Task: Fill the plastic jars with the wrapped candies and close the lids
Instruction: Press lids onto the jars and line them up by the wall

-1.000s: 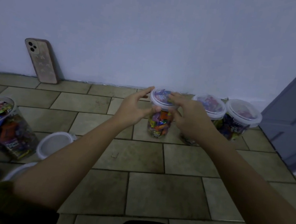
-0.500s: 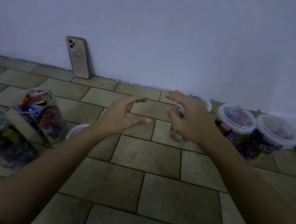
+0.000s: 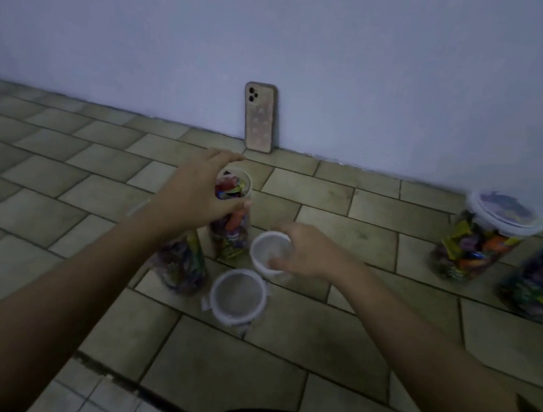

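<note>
**Open jar and white lid**

The open jar of wrapped candies, upright on the floor, was gripped at its rim by the left hand; the white lid was pinched beside it by the right hand.

Nothing here can be read: no text, brand or number. The wrapped candies in the open jar and in the lidded jar by the wall show coloured print, too dim and blurred to make out. The back of the phone bears only a faint pattern.
</note>
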